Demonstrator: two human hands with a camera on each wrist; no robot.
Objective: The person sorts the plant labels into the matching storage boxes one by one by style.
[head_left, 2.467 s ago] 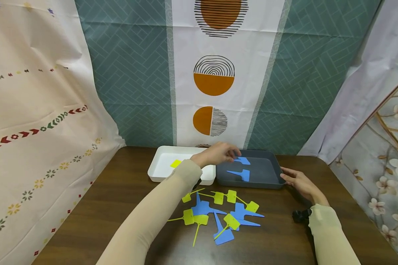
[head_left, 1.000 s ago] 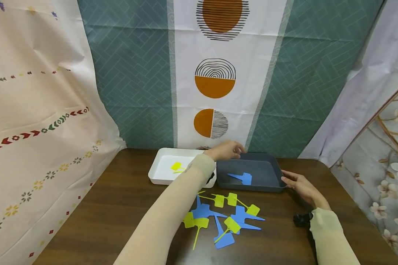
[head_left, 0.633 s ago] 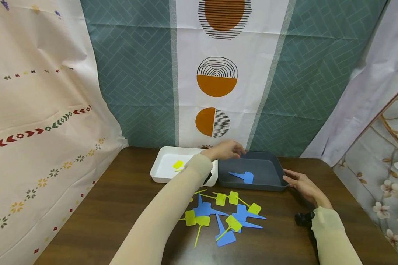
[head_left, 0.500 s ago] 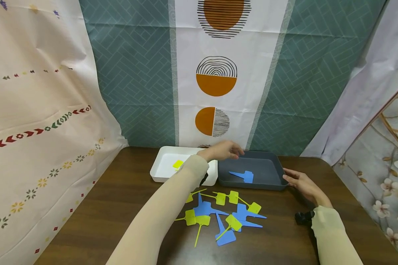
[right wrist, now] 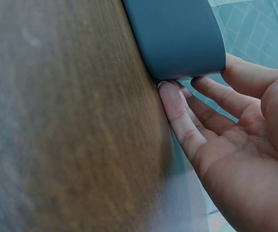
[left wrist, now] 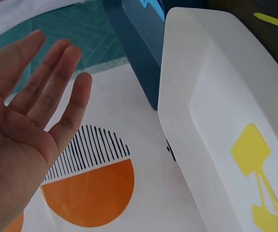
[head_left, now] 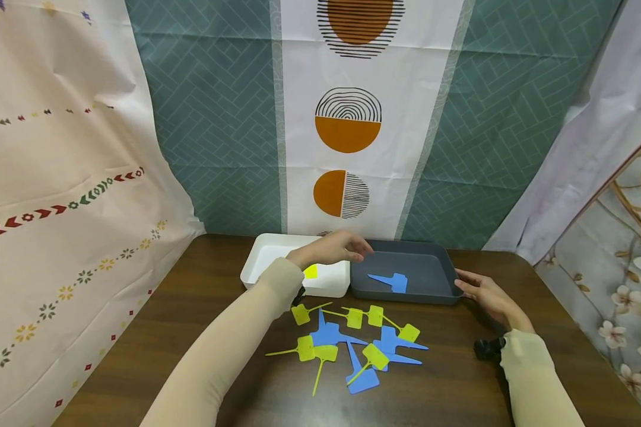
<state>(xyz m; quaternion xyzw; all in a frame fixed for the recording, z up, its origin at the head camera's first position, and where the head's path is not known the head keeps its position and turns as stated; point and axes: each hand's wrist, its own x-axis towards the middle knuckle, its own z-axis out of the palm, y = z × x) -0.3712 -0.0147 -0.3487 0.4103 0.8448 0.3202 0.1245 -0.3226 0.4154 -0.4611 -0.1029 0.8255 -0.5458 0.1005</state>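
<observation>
My left hand (head_left: 333,248) is raised over where the white tray (head_left: 251,270) meets the dark grey tray (head_left: 427,267). Its fingers are loose, slightly bent and spread, with nothing in them in the left wrist view. A blue T-shaped plant label (head_left: 397,283) lies in the dark tray; whether a second lies under it, I cannot tell. Yellow plant labels (left wrist: 250,150) rest in the white tray, partly covered by my left arm in the head view. My right hand (head_left: 488,296) holds the dark tray's right end, thumb at the rim and fingers low against the wall.
On the brown table (head_left: 192,332), in front of the trays, several yellow plant labels (head_left: 326,354) and blue plant labels (head_left: 362,381) lie scattered, some overlapping. Patterned cloth (head_left: 347,118) hangs behind the table and at both sides.
My left hand earlier had a blue plant label at its fingertips over the dark tray; its fingers are now bare. It has moved left toward the white tray. My right hand stays put.
</observation>
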